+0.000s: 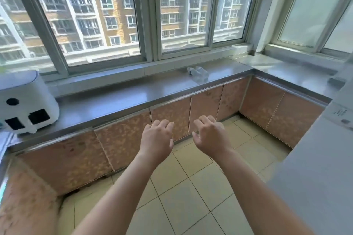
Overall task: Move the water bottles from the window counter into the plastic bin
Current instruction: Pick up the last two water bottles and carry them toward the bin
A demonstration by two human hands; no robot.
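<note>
Two clear water bottles (197,73) lie on their sides on the grey window counter (133,93), close under the window and right of centre. My left hand (157,135) and my right hand (211,133) are stretched out side by side over the floor in front of the cabinets, well short of the bottles. Both hands hold nothing, with loosely curled, spread fingers. No plastic bin shows in view.
A white appliance (24,103) stands on the counter at the far left. The counter turns a corner at the right (290,74), where a small dark object (336,82) lies. A white surface (324,177) fills the right foreground. Tiled floor (191,196) lies below.
</note>
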